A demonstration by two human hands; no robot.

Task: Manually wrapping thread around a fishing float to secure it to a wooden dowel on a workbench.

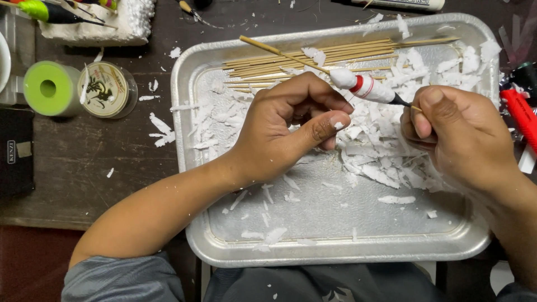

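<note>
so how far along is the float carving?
Done: the float on its stick is shaped, white with a red band, and foam shavings fill the metal tray. In hand: left hand grips the stick end, right hand pinches the dark tip. Left: a row of bare bamboo sticks lies unused in the tray.

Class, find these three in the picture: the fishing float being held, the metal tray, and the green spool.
fishing float (366, 88), head view, on its white body by the red band.
metal tray (335, 254), head view, on its near rim.
green spool (49, 88), head view, on its top face.
</note>
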